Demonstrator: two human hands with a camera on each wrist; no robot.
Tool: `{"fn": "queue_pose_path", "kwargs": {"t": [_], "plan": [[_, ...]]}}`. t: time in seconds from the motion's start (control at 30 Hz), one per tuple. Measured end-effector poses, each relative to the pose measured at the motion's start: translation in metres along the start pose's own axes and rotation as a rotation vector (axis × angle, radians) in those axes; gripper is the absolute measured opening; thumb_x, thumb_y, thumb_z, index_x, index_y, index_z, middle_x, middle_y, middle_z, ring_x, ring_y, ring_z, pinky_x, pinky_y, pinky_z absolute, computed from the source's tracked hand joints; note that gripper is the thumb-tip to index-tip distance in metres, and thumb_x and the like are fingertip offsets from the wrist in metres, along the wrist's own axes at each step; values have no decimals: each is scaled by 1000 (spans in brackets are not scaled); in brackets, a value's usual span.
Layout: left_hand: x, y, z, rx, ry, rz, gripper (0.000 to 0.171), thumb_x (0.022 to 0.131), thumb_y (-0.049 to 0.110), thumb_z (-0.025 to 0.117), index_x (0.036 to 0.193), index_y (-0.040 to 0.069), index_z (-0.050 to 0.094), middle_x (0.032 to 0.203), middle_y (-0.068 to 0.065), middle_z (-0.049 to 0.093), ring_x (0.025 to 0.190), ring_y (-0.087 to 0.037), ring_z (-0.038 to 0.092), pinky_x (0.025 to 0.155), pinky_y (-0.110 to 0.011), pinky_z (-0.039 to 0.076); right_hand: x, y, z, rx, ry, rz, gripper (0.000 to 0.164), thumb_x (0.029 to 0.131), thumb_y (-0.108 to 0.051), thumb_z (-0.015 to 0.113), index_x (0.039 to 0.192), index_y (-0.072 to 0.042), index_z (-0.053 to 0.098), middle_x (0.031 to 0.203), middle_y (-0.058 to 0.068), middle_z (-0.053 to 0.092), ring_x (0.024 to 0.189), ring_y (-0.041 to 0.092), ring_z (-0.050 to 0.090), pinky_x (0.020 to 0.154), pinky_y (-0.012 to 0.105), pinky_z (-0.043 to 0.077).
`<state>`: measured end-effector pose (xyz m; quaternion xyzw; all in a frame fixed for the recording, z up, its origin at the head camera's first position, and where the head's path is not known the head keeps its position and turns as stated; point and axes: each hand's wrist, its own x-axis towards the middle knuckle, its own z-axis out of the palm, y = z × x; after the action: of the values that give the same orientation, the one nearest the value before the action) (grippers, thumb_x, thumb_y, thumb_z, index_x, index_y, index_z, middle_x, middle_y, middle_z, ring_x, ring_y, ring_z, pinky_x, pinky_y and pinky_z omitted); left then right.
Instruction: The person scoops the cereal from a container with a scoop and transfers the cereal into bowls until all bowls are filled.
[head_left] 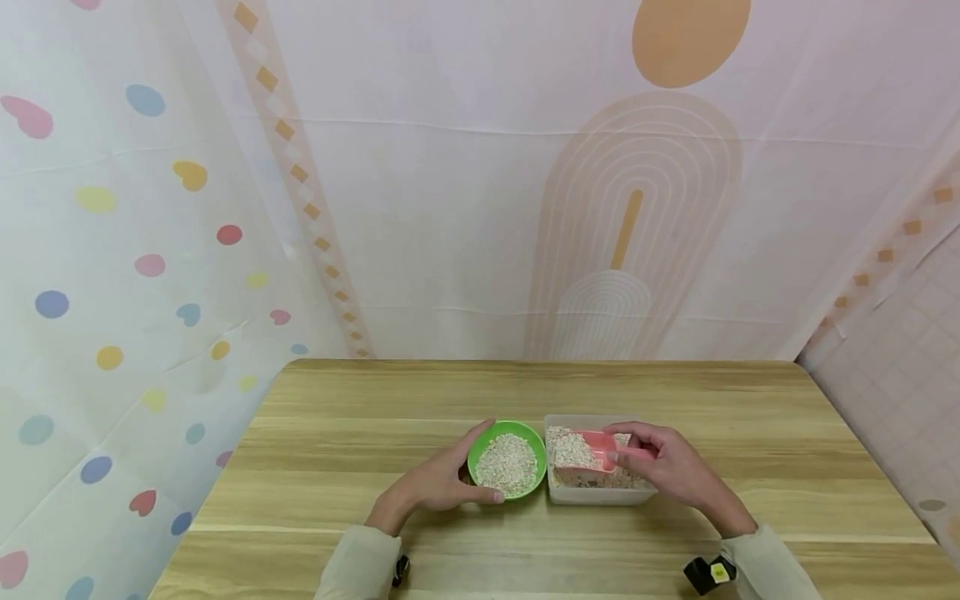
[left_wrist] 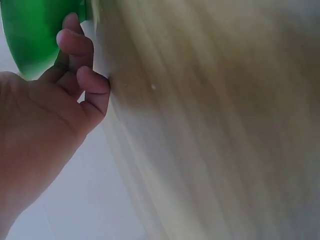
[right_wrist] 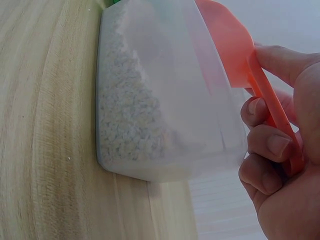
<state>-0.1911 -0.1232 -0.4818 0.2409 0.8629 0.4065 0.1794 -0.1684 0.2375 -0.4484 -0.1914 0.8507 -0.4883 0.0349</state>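
On the tabletop stands a round green bowl point(head_left: 525, 430) with pale oat flakes point(head_left: 507, 465) in it. My left hand point(head_left: 438, 482) holds it from the left, thumb at the near rim and fingers curled against its side; the left wrist view catches only part of the bowl point(left_wrist: 30, 37). Just right of it is a translucent plastic container point(head_left: 600, 497), partly filled with oats. My right hand point(head_left: 671, 467) grips the handle of a pink scoop point(head_left: 600, 443), heaped with oats, at the container's top. Seen from the right wrist, the scoop's handle point(right_wrist: 275, 107) lies within the curled fingers.
Both vessels stand on a wood-grain table point(head_left: 360, 417), almost side by side. Behind the table's far edge hangs a pale patterned cloth point(head_left: 450, 225); a dotted cloth point(head_left: 112, 250) hangs at the left. A dark device point(head_left: 708, 575) is strapped near the right cuff.
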Motion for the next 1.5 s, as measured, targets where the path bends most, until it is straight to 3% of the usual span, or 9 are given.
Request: {"fn": "queue_pose_path", "kwargs": {"t": [0.4,0.97,1.5], "plan": [[4,-4,0,-93,-60,-34,111,82,45,79,160,23,4,161,-20,22,145,-38,26,115,-60,24,1,2,-1,6,-1,-2,31,92,-21,71,120,-8,68,62,-7,47,56,2,40,47,21,37],[4,-5,-1,-111,-81,-32,111,83,43,79,160,24,1,162,-21,19,145,-40,25,115,-62,24,0,-10,-5,3,38,-53,31,93,-17,70,122,-7,67,64,-5,50,53,1,38,44,22,36],[4,-4,-2,-100,-79,-56,111,82,45,79,160,27,2,163,-19,18,145,-40,27,114,-61,25,14,-33,-3,-43,9,-71,31,91,-22,73,121,-12,69,63,-7,45,56,2,39,50,21,37]]}}
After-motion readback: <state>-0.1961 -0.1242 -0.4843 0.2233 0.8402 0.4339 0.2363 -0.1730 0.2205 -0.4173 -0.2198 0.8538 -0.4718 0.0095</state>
